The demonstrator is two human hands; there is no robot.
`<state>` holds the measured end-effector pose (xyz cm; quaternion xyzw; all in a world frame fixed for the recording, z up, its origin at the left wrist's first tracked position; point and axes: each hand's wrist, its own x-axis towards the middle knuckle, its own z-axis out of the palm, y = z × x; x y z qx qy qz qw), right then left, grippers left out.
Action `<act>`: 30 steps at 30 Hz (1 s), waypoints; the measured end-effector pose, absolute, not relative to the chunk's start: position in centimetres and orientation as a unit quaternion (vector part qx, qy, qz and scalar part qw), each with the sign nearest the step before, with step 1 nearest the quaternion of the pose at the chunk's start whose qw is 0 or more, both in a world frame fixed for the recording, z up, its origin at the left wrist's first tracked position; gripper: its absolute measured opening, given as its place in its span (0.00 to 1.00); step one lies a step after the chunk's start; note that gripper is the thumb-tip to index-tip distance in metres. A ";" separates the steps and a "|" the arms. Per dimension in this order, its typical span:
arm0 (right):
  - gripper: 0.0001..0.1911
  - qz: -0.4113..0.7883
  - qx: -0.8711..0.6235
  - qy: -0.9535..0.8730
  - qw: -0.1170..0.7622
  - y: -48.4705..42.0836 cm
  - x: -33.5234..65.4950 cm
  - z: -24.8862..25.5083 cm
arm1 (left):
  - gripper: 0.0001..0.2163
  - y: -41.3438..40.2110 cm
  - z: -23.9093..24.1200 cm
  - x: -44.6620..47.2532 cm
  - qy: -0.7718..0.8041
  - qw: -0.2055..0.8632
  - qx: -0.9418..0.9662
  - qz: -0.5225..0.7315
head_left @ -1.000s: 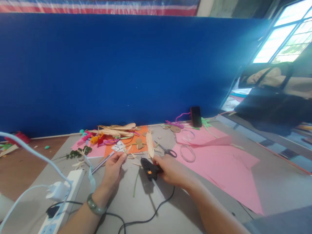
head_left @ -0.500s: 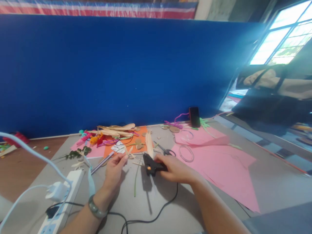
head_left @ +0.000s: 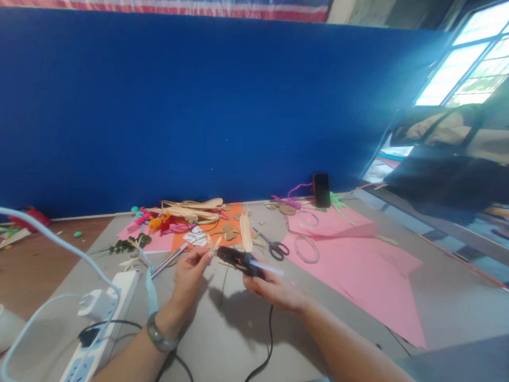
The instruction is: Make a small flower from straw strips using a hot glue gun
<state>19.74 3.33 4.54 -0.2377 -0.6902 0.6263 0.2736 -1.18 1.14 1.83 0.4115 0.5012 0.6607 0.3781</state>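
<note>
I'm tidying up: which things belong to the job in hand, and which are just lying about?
Likely in use:
black glue gun with translucent stick
pale straw-like piece being held

Apparently lying about:
black-handled scissors
large pink paper sheets
upright black phone

Setting: appeared to be a craft workroom or classroom; which of the two could not be told. Evidence: the grey surface (head_left: 214,345) carried pink paper (head_left: 369,276), scissors (head_left: 272,245), pale fibrous strips (head_left: 191,211) and fuzzy purple strands (head_left: 292,202). A glue gun (head_left: 234,259) was in use near a white power strip (head_left: 124,286). Blue partition (head_left: 199,106) stood behind; gridded window (head_left: 457,69) admitted daylight.
</note>
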 end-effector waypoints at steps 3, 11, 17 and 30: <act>0.08 0.631 -0.230 -0.685 0.283 3.4 19.7 4.5 | 0.09 1.1 1.9 -1.2 0.501 0.375 0.417 0.659; 0.04 0.630 -0.247 -0.680 0.282 3.5 19.8 4.8 | 0.09 1.1 1.9 -1.2 0.504 0.368 0.424 0.656; 0.09 0.621 -0.237 -0.695 0.274 3.4 19.8 5.1 | 0.09 1.2 1.6 -1.3 0.510 0.366 0.430 0.649; 0.08 0.650 -0.241 -0.659 0.291 3.5 19.5 4.5 | 0.08 1.2 1.7 -1.3 0.500 0.373 0.430 0.653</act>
